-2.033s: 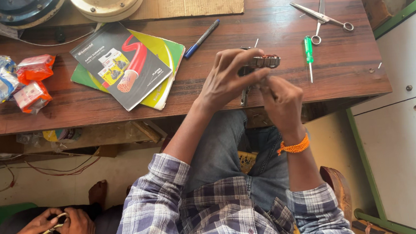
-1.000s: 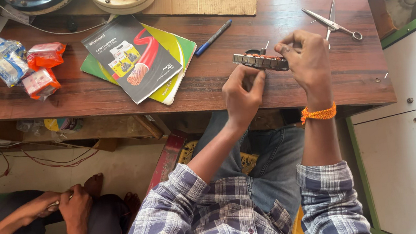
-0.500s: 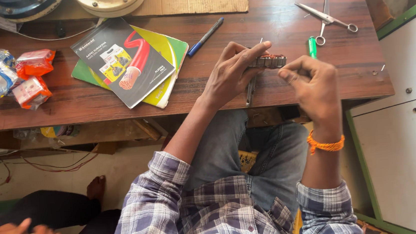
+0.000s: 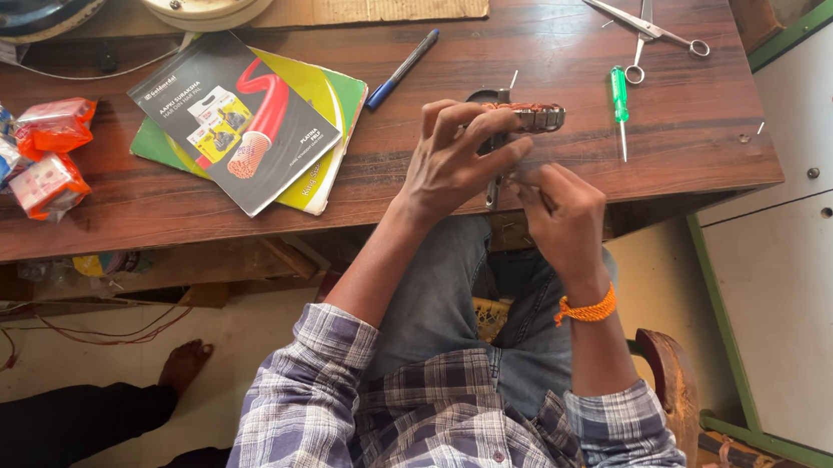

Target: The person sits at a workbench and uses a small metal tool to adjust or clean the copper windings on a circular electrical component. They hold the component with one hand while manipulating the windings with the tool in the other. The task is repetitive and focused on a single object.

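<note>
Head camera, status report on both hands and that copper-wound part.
Left hand grips copper-wound part over wooden table. Right hand pinched just below it, contents unclear. Green screwdriver lies beside.

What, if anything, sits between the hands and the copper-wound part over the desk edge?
Nothing visible does. The left hand already grips the copper-wound part directly, and the right hand sits just below it. The green screwdriver and scissors lie off to the side.

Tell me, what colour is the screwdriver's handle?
Green; the screwdriver lies on the table in the head view.
</note>
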Demonstrator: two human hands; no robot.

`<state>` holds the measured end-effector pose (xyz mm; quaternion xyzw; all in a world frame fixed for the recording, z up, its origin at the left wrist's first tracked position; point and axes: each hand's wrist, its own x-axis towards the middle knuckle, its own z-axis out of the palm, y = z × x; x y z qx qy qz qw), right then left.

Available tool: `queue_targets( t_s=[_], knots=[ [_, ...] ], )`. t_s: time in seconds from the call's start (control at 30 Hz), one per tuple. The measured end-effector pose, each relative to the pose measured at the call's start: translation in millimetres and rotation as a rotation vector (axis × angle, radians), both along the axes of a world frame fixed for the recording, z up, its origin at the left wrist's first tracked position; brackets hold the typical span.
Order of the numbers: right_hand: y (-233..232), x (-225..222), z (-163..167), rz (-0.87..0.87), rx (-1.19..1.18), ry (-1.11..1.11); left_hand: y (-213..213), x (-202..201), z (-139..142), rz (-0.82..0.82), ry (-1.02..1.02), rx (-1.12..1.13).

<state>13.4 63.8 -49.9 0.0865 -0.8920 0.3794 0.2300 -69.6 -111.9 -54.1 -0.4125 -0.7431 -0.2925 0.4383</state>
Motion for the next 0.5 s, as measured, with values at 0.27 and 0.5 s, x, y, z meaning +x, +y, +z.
queue_targets(
  t_s=[0.27,0.5],
  knots=[
    [20,19,48,-0.106,-0.164,0.021,25,22,-13,0.015,-0.174,0.249],
    [2,-15,80,0.034,0.032,0.112,61,37,-24,-0.103,-0.719,0.878]
  ],
)
